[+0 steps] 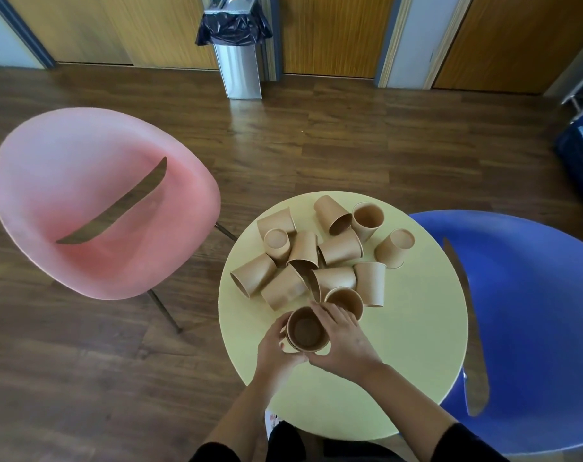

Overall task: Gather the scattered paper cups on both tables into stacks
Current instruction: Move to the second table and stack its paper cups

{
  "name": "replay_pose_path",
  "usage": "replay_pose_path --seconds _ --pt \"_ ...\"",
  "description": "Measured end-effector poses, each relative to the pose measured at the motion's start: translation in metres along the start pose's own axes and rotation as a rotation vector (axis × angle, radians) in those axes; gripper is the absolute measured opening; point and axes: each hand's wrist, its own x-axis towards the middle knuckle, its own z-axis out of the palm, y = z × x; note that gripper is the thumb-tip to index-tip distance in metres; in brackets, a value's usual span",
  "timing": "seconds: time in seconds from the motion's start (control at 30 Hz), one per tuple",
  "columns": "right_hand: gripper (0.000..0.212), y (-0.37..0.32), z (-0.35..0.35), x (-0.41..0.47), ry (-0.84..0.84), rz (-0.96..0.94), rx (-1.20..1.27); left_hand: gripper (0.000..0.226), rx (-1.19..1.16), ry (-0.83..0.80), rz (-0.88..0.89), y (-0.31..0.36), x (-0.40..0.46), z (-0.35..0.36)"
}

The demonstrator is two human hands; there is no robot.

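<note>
Paper cups nested mouth-up (306, 332) sit low in the frame's centre, my left hand (274, 347) and right hand (341, 341) curled round them to steady the stack, while loose cups (320, 255) lie tumbled above on the yellow round table (416, 345).

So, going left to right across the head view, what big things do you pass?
Pink chair → bin → yellow table with the cups, where the left hand and right hand hold one cup → blue chair.
</note>
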Motion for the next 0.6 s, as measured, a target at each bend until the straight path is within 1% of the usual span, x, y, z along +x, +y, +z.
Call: replay_pose_path --seconds 0.07,0.17,0.3,0.4,0.47,0.6 --pt "0.088 0.003 0.004 0.002 0.018 -0.027 -0.144 0.075 0.0 -0.005 0.001 0.001 -0.001 -0.001" --pt "0.088 0.008 0.01 0.003 -0.011 -0.012 -0.265 0.072 0.011 -0.007 0.012 0.003 -0.003 -0.001" --pt "0.086 0.015 0.01 0.005 -0.038 -0.005 -0.337 0.072 0.007 0.003 0.034 0.004 -0.005 -0.001" --pt "0.082 0.019 0.004 0.008 0.013 -0.017 -0.318 0.074 0.004 -0.005 0.012 0.005 -0.004 -0.001" --pt "0.086 0.024 -0.003 0.01 0.085 0.04 -0.263 0.078 -0.005 -0.022 0.003 0.006 -0.005 -0.002" --pt "0.093 0.036 -0.014 0.016 0.127 0.283 -0.179 0.084 0.008 -0.021 0.013 0.003 -0.004 -0.001"
